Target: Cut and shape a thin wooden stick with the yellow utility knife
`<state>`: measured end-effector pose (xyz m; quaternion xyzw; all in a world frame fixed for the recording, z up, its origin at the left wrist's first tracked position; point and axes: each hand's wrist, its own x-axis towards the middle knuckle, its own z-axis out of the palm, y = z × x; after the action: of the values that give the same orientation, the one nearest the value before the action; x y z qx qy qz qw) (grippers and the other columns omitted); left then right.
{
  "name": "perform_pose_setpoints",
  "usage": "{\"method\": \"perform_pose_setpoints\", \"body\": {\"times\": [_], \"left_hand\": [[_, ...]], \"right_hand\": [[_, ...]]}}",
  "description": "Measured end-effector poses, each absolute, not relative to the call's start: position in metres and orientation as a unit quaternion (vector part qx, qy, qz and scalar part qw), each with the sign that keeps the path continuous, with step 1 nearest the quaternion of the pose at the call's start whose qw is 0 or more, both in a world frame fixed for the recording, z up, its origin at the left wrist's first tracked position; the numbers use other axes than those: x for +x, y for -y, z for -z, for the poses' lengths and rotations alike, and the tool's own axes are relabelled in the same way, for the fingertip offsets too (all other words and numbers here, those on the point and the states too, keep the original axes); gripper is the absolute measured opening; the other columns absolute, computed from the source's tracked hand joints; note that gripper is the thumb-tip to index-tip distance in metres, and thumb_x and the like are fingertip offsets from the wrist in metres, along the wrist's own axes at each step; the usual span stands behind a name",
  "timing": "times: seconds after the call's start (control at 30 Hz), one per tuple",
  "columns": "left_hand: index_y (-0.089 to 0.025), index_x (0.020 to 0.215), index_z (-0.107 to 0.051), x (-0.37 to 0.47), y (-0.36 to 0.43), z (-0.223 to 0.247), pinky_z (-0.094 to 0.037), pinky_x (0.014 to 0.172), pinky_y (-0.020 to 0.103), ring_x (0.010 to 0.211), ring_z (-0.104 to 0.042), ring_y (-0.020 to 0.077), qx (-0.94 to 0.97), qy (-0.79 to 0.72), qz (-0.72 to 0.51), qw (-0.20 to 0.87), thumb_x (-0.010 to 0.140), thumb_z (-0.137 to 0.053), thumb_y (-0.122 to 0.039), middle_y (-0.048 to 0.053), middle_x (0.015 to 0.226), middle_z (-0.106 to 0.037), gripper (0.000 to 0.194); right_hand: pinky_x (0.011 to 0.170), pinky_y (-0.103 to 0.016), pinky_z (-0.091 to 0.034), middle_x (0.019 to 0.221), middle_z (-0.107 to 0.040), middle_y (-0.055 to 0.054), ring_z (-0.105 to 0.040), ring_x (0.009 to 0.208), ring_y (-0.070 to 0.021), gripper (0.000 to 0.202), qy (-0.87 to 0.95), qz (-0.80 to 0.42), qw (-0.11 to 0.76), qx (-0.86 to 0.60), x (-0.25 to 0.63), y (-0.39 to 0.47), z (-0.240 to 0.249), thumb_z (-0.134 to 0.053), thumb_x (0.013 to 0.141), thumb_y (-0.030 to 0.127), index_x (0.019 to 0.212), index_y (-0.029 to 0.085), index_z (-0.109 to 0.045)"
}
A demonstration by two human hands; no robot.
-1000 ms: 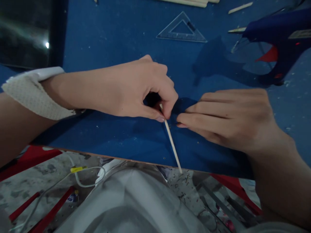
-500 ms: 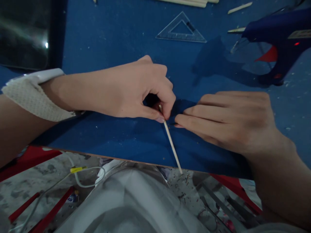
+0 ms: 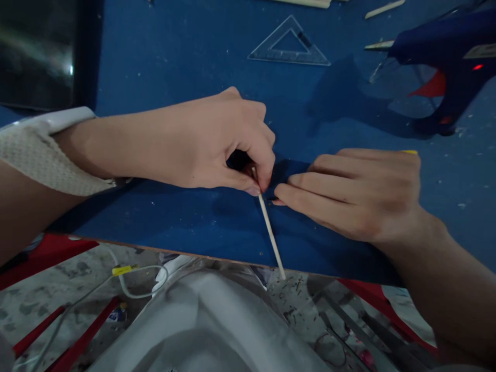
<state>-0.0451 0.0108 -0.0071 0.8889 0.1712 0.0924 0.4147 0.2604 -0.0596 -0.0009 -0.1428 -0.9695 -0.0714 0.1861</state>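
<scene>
A thin pale wooden stick [image 3: 271, 235] slants down from the pinched thumb and index finger of my left hand [image 3: 228, 144], and its lower end reaches past the front edge of the blue table [image 3: 174, 222]. Just to the right of the stick is my right hand [image 3: 356, 196], low over the table with its fingers curled and pressed together. A small dark tip pokes out at those fingertips, and a bit of yellow shows behind the knuckles. What the right hand holds is mostly hidden.
A clear set square [image 3: 290, 57] lies behind my hands. At the right is a blue glue gun [image 3: 461, 46] with a red light. More sticks [image 3: 310, 2] lie at the back, a loose one [image 3: 385, 9] beside them. A dark screen [image 3: 36, 57] sits far left.
My right hand has shifted slightly left, and yellow now shows behind its knuckles. The stick's lower end has swung a little left; my left hand keeps its pinch.
</scene>
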Motion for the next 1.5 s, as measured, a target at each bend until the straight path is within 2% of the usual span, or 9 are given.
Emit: {"method": "perform_pose_setpoints", "body": {"times": [0.13,0.3,0.4,0.57,0.73,0.93,1.1,1.3,1.5], "left_hand": [[-0.036,0.104,-0.098,-0.042,-0.011,0.006,-0.030,0.107,0.048,0.106,-0.066,0.0254,0.892,-0.180,-0.085,0.405,0.124,-0.089,-0.045,-0.005,0.101,-0.091,0.024],[-0.034,0.111,-0.098,-0.047,-0.011,0.000,-0.040,0.101,0.044,0.100,-0.071,0.0196,0.894,-0.147,-0.113,0.408,0.130,-0.082,-0.041,-0.006,0.111,-0.093,0.025],[-0.029,0.119,-0.095,-0.050,-0.011,-0.007,-0.051,0.096,0.040,0.105,-0.079,0.0185,0.902,-0.125,-0.154,0.383,0.135,-0.074,-0.044,-0.003,0.118,-0.092,0.031],[-0.032,0.119,-0.090,-0.054,-0.009,-0.011,-0.054,0.093,0.042,0.099,-0.081,0.0200,0.946,-0.132,-0.263,0.139,0.132,-0.080,-0.034,-0.003,0.115,-0.092,0.016],[-0.028,0.133,-0.080,-0.057,-0.005,-0.006,-0.055,0.091,0.044,0.099,-0.088,0.0245,0.945,-0.105,-0.307,-0.037,0.126,-0.084,-0.025,0.000,0.114,-0.092,0.009],[-0.029,0.132,-0.079,-0.051,0.003,-0.002,-0.058,0.087,0.043,0.100,-0.090,0.0248,0.951,-0.132,-0.277,-0.025,0.129,-0.082,-0.029,0.001,0.115,-0.094,0.004],[-0.033,0.116,-0.081,-0.042,0.009,0.003,-0.061,0.087,0.043,0.098,-0.089,0.0225,0.951,-0.160,-0.263,0.024,0.133,-0.076,-0.042,-0.001,0.109,-0.094,0.021],[-0.030,0.115,-0.084,-0.041,0.016,0.006,-0.070,0.085,0.039,0.092,-0.089,0.0205,0.950,-0.152,-0.273,0.022,0.136,-0.068,-0.038,-0.001,0.100,-0.090,0.028],[-0.030,0.118,-0.086,-0.041,0.017,0.007,-0.079,0.090,0.035,0.089,-0.090,0.0181,0.945,-0.140,-0.291,0.053,0.136,-0.068,-0.033,-0.003,0.097,-0.088,0.026]], "right_hand": [[0.067,-0.036,-0.046,0.085,-0.076,0.007,-0.062,0.077,-0.0154,0.027,0.959,0.070,0.224,-0.161,0.259,0.062,0.007,-0.072,0.129,0.023,0.107,0.029,-0.085],[0.069,-0.042,-0.048,0.096,-0.086,0.002,-0.067,0.083,-0.0194,0.005,0.950,0.080,0.201,-0.225,0.280,0.052,0.003,-0.087,0.122,0.029,0.119,0.025,-0.086],[0.075,-0.043,-0.052,0.112,-0.094,-0.002,-0.075,0.094,-0.0225,0.011,0.948,0.075,0.172,-0.258,0.287,0.047,-0.001,-0.088,0.122,0.034,0.128,0.025,-0.088],[0.098,-0.047,-0.060,0.131,-0.095,-0.007,-0.085,0.120,-0.0296,0.030,0.937,0.006,0.209,-0.280,0.285,0.050,-0.003,-0.063,0.135,0.040,0.146,0.025,-0.087],[0.088,-0.045,-0.054,0.111,-0.092,-0.007,-0.081,0.105,-0.0274,0.027,0.936,0.037,0.207,-0.284,0.272,0.062,-0.010,-0.072,0.132,0.042,0.141,0.020,-0.085],[0.077,-0.038,-0.044,0.097,-0.079,0.000,-0.064,0.082,-0.0187,0.037,0.923,0.092,0.153,-0.341,0.258,0.069,-0.003,-0.051,0.138,0.031,0.121,0.024,-0.083],[0.063,-0.037,-0.031,0.092,-0.074,0.002,-0.059,0.076,-0.0152,0.033,0.925,0.092,0.164,-0.331,0.257,0.070,0.001,-0.055,0.136,0.027,0.112,0.023,-0.078],[0.060,-0.035,-0.032,0.084,-0.070,0.005,-0.060,0.072,-0.0131,0.032,0.930,0.081,0.176,-0.312,0.258,0.068,0.001,-0.056,0.134,0.019,0.114,0.025,-0.080],[0.062,-0.036,-0.040,0.087,-0.075,0.004,-0.067,0.075,-0.0140,0.041,0.936,0.065,0.184,-0.294,0.261,0.066,0.000,-0.049,0.138,0.028,0.116,0.027,-0.083]]}}
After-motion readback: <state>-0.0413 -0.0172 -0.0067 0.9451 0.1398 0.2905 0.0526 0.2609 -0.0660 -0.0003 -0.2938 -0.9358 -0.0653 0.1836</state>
